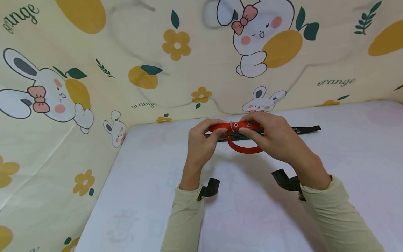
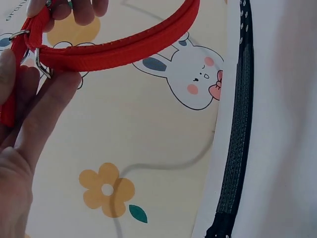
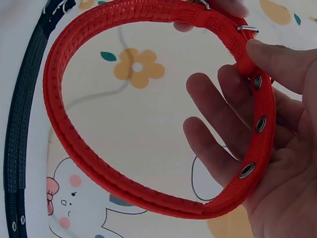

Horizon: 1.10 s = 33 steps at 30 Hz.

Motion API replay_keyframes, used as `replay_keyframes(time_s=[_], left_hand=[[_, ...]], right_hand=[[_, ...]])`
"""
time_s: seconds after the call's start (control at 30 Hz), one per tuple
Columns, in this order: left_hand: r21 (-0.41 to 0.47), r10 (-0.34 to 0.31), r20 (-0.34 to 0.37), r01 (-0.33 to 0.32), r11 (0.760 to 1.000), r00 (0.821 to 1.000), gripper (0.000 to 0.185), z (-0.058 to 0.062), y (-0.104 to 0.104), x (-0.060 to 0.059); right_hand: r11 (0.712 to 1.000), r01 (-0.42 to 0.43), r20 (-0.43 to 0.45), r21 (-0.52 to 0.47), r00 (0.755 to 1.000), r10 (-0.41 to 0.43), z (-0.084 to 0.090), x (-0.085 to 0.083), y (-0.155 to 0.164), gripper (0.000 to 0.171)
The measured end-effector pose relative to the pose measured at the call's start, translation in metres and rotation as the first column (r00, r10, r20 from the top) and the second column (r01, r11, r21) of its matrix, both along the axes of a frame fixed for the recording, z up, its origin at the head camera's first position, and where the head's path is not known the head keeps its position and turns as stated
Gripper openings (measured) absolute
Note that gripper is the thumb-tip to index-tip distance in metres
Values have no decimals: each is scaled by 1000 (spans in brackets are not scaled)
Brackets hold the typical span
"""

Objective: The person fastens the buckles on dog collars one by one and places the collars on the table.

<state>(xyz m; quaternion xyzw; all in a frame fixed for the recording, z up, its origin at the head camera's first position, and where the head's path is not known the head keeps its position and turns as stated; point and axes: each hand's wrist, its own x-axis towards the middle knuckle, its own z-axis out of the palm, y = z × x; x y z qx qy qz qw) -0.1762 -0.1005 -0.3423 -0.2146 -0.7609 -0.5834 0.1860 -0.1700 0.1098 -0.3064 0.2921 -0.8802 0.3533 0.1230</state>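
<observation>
A red collar (image 1: 247,150), closed into a loop, is held up off the table between both hands. My left hand (image 1: 201,143) pinches its buckle side between thumb and fingers; metal rings and a bar (image 2: 43,64) show there in the left wrist view. On the other side, my right hand (image 1: 278,140) pinches the strap near a metal loop (image 3: 247,29), thumb on the outside and fingers behind. Several metal eyelets (image 3: 260,124) line the strap in front of its palm. Beyond the hands a black collar (image 1: 306,130) lies stretched out on the table, partly hidden by them.
The white table (image 1: 157,182) ends at a backdrop cloth (image 1: 189,70) printed with rabbits, oranges and flowers, which rises at the back and left. Dark curved mounts (image 1: 211,187) stick out from both wrists by the sleeve cuffs.
</observation>
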Motion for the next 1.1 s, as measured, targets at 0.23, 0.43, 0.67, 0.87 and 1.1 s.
replay_keyframes(time_s=[0.23,0.43,0.67,0.87,1.1], left_hand=[[41,20,54,-22,999,998,23,0,0,0],[149,1,94,-15,989,996,26,2,-4,-1],[168,-8,126,-13,986,992,29,5,-7,0],[119,14,119,-28,993,993,27,7,-7,2],[301,-25,117,-12,954,993,45,8,-2,2]], right_hand=[[1000,26,30,-4,999,-25,2,0,0,20],[998,57,56,-16,997,-56,3,1,1,24],[998,66,75,-23,995,-64,5,2,2,27],[997,64,96,-32,994,-61,6,2,4,30],[989,81,177,-121,982,-59,7,2,3,29]])
